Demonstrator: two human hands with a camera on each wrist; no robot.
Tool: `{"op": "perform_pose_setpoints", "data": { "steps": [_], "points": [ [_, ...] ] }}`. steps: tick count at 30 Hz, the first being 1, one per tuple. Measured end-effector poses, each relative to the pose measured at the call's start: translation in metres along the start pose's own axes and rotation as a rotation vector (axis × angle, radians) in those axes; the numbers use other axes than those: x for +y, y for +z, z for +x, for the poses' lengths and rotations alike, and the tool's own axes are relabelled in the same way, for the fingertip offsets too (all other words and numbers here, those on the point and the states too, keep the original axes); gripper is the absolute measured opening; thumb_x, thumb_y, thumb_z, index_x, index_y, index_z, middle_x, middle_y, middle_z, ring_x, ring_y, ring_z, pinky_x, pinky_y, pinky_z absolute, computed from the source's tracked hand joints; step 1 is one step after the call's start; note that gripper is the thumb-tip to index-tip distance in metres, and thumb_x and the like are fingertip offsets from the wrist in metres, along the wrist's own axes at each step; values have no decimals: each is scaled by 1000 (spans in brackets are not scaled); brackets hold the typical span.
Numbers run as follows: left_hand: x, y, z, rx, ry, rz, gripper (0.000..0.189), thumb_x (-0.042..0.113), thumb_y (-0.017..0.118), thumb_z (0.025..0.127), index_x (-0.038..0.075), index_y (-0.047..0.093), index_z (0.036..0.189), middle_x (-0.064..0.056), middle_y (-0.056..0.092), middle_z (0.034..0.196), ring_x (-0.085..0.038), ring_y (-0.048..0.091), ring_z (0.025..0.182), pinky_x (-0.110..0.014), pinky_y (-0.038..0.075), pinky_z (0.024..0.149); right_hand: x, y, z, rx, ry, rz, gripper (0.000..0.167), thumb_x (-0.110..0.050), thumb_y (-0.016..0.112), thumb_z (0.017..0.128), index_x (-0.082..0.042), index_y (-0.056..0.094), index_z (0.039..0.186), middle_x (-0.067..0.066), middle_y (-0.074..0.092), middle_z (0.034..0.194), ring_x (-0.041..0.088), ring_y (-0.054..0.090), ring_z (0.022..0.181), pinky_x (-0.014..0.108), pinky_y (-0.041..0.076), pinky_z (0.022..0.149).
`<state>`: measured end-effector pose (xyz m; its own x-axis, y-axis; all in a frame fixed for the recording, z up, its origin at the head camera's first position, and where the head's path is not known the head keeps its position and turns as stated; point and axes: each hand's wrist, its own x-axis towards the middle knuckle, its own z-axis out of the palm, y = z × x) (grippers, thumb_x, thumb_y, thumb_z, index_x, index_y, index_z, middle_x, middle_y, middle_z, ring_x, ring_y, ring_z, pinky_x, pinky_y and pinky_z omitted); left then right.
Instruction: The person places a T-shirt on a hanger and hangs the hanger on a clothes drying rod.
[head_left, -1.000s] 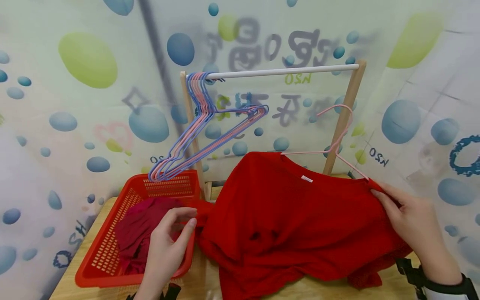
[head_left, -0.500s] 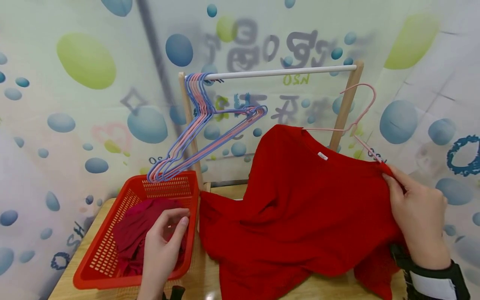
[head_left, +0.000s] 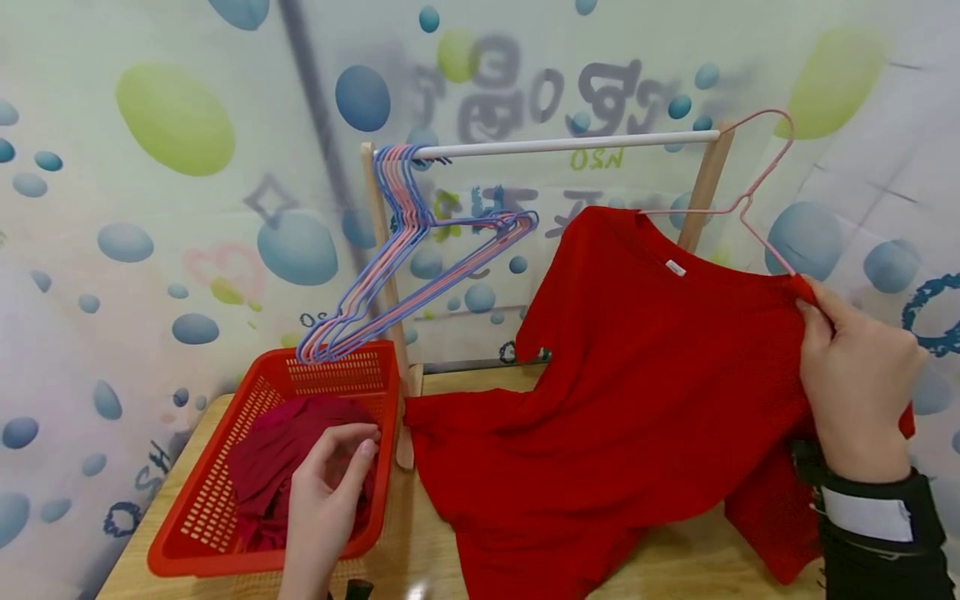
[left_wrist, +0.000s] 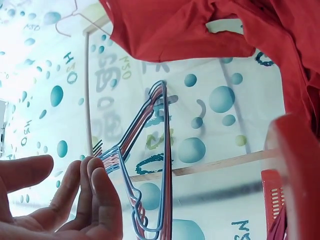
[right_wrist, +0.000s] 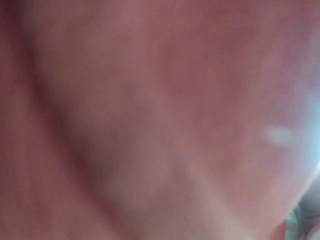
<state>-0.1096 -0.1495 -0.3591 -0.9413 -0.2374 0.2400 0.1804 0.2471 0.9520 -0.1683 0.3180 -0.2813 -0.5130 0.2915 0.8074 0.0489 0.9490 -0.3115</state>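
One red shirt point(head_left: 637, 400) sloped down rightward, hanger hook point(head_left: 792, 133) upward, pinched by the right hand point(head_left: 862, 375); the empty, loosely curled left hand point(head_left: 327, 487) hung near a basket point(head_left: 213, 565) of cloth point(head_left: 273, 458).

My head view looks forward and down, sharing the shirt point(head_left: 637, 400) with my sideways-turned left-wrist view; my right-wrist one is blurrily close.

Red shirt point(head_left: 637, 383) partly beyond the head view's bottom edge

two hands point(head_left: 862, 375), one shirt point(head_left: 637, 392), one basket point(head_left: 247, 562), one rack point(head_left: 570, 145), several hangers point(head_left: 408, 212)
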Motion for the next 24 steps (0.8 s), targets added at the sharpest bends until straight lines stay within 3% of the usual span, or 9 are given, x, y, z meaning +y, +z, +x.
{"op": "perform_pose_setpoints", "data": {
  "steps": [4, 9, 16, 21, 24],
  "points": [
    [0, 0, 0, 1, 2, -1, 16, 21, 61, 93, 14, 66, 106, -5, 66, 103, -18, 63, 94, -21, 52, 76, 0, 0, 12, 24, 4, -16, 35, -27, 48, 99, -7, 59, 126, 34, 63, 96, 54, 53, 80, 55, 35, 54],
    [0, 0, 0, 2, -2, -1, 16, 21, 61, 93, 14, 66, 106, -7, 66, 104, -18, 63, 94, -22, 52, 76, -1, 1, 26, 14, -3, -35, 37, -27, 43, 101, -7, 56, 128, 35, 62, 98, 54, 51, 78, 61, 39, 65],
    [-2, 1, 1, 2, -11, 2, 15, 18, 61, 93, 13, 66, 106, -5, 66, 103, -17, 63, 92, -21, 52, 76, -9, 6, 41, -50, -11, -90, 38, -30, 41, 101, -11, 55, 130, 34, 58, 79, 51, 45, 63, 54, 33, 50],
    [-3, 0, 1, 9, -6, 1, 15, 18, 61, 93, 12, 66, 106, -2, 66, 101, -18, 63, 93, -21, 52, 77, -16, 10, 40, -50, -42, -86, 35, -30, 43, 100, -14, 59, 127, 30, 48, 59, 45, 37, 48, 45, 24, 40],
    [-4, -1, 2, 11, -9, 4, 16, 20, 61, 93, 13, 66, 106, -1, 66, 101, -17, 63, 93, -21, 52, 77, -19, 13, 39, -71, -58, -63, 34, -28, 46, 99, -11, 60, 125, 25, 44, 54, 43, 37, 46, 43, 25, 40]
  ]
}}
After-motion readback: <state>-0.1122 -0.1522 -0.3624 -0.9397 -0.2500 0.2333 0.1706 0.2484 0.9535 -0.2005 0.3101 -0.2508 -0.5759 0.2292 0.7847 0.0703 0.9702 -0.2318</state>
